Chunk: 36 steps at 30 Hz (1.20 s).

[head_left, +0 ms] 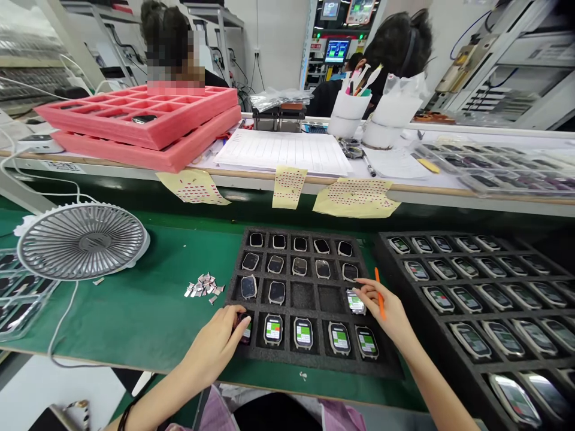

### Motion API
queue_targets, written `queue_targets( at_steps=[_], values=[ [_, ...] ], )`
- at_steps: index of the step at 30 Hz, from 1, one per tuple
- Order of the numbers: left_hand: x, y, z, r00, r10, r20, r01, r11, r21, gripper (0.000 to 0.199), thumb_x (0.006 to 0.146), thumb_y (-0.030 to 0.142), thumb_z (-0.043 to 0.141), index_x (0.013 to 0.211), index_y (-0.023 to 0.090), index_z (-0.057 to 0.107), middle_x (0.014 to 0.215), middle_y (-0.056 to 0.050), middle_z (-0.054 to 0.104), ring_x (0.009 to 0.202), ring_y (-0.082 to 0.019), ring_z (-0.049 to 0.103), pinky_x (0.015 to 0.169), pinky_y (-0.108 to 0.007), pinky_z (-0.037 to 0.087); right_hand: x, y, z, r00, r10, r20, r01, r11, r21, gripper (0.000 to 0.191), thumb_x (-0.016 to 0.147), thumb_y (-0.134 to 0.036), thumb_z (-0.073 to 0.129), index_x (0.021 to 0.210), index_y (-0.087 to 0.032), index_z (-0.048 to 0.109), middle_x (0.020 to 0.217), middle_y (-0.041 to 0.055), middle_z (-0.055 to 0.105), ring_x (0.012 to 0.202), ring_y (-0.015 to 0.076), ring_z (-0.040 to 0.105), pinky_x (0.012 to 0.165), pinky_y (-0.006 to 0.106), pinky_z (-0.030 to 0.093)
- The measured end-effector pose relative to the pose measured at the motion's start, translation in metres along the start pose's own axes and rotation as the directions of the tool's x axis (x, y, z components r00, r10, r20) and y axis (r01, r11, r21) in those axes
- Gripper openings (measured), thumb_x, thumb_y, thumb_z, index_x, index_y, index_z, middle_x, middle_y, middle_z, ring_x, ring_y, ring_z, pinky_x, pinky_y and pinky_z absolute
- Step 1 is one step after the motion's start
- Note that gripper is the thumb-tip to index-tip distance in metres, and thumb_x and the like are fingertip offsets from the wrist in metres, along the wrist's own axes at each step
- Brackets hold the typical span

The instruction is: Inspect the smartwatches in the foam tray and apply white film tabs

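A black foam tray (309, 356) with square compartments holds several watch cases with screens, some dark and some lit green and white. My left hand (213, 344) is closed around a watch (245, 335) at the tray's front left corner, its fingers partly covering it. At the right column, my right hand (393, 317) has an orange stick-like tool (380, 293) held between its fingers. The fingertips of that hand are at a lit watch (356, 302) in the third row. Two compartments beside that watch hold nothing.
A second foam tray (415, 308) of watches stands close on the right. Small metallic pieces (204, 286) lie in a pile on the green mat (173, 317), with a grey fan (85, 239) at left. A shelf with papers (287, 149) and pink foam trays (179, 134) runs behind; two people sit beyond.
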State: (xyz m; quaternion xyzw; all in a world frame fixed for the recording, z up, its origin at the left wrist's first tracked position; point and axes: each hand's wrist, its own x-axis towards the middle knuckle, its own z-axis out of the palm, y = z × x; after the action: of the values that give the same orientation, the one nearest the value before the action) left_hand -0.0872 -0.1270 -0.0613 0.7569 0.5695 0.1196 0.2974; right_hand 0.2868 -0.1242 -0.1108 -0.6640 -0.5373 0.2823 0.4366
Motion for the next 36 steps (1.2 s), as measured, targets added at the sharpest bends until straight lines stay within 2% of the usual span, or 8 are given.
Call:
queue_targets(
  at_steps=[3,6,14,19,25,29,33,36],
  values=[
    [-0.001,0.001,-0.003,0.999,0.009,0.035,-0.006,0.996,-0.085,0.036,0.098,0.042,0.030,0.105,0.020,0.058,0.103,-0.008,0.067,0.095,-0.023,0.065,0.083,-0.036,0.052,0.002,-0.006,-0.001,0.992,0.105,0.073,-0.115,0.983,0.143,0.056,0.068,-0.057,0.074,0.104,-0.016,0.061,0.070,-0.0030,0.052,0.042,0.0101,0.047,0.039,0.026,0.040],
    [-0.002,0.001,-0.005,0.997,-0.003,0.083,0.013,0.992,-0.126,0.035,0.097,0.044,0.033,0.109,0.021,0.056,0.103,-0.007,0.066,0.089,-0.022,0.065,0.079,-0.033,0.051,0.003,-0.013,-0.002,0.973,0.152,0.171,-0.174,0.977,0.125,0.055,0.072,-0.059,0.070,0.104,-0.016,0.060,0.066,-0.0042,0.052,0.037,0.0101,0.047,0.039,0.027,0.041],
    [0.011,-0.004,-0.016,0.940,-0.018,0.339,0.130,0.941,-0.311,0.040,0.078,0.036,0.062,0.114,0.020,0.051,0.071,0.005,0.055,0.057,-0.012,0.053,0.055,-0.020,0.042,-0.002,-0.021,0.002,0.983,-0.067,0.170,0.111,0.958,-0.266,0.043,0.093,-0.055,0.041,0.102,-0.019,0.062,0.054,-0.0022,0.051,0.046,0.0166,0.049,0.046,0.029,0.042],
    [0.018,-0.016,-0.022,0.925,0.011,0.381,0.146,0.914,-0.379,0.052,0.078,0.033,0.063,0.127,0.020,0.052,0.074,0.003,0.056,0.055,-0.010,0.055,0.054,-0.021,0.046,-0.004,-0.021,-0.008,0.985,0.002,0.171,0.013,0.996,-0.088,0.041,0.091,-0.051,0.048,0.102,-0.016,0.066,0.052,-0.0024,0.053,0.044,0.0152,0.051,0.049,0.029,0.045],
    [0.042,0.012,-0.048,0.970,0.186,0.155,-0.060,0.805,-0.591,0.046,0.079,0.032,0.067,0.122,0.023,0.053,0.107,-0.007,0.064,0.089,-0.018,0.065,0.079,-0.033,0.056,0.012,-0.054,-0.007,0.975,0.082,0.206,-0.160,0.903,0.399,0.035,0.085,-0.044,0.064,0.106,-0.016,0.067,0.075,0.0021,0.061,0.057,0.0137,0.056,0.046,0.024,0.043],
    [0.066,0.053,-0.061,0.965,0.260,-0.030,-0.210,0.701,-0.681,0.044,0.075,0.026,0.072,0.112,0.021,0.050,0.097,-0.006,0.067,0.087,-0.018,0.067,0.078,-0.032,0.056,0.034,-0.095,0.005,0.962,0.042,0.270,-0.184,0.831,0.525,0.031,0.082,-0.041,0.068,0.100,-0.015,0.069,0.075,0.0025,0.062,0.060,0.0136,0.059,0.044,0.022,0.043],
    [0.082,0.083,-0.069,0.932,0.332,-0.147,-0.328,0.597,-0.732,0.046,0.075,0.023,0.073,0.114,0.022,0.049,0.106,-0.007,0.067,0.090,-0.018,0.067,0.078,-0.030,0.055,0.052,-0.130,0.014,0.907,-0.083,0.413,-0.160,0.840,0.519,0.051,0.067,-0.027,0.082,0.114,-0.020,0.065,0.100,0.0048,0.066,0.081,0.0157,0.066,0.072,0.030,0.057],
    [0.088,0.094,-0.070,0.922,0.347,-0.174,-0.352,0.558,-0.751,0.053,0.077,0.023,0.072,0.124,0.022,0.047,0.114,-0.008,0.066,0.097,-0.018,0.066,0.085,-0.030,0.054,0.061,-0.140,0.022,0.904,-0.153,0.400,-0.081,0.856,0.510,0.063,0.061,-0.022,0.085,0.119,-0.022,0.062,0.109,0.0062,0.066,0.093,0.0191,0.066,0.087,0.037,0.055]
  ],
)
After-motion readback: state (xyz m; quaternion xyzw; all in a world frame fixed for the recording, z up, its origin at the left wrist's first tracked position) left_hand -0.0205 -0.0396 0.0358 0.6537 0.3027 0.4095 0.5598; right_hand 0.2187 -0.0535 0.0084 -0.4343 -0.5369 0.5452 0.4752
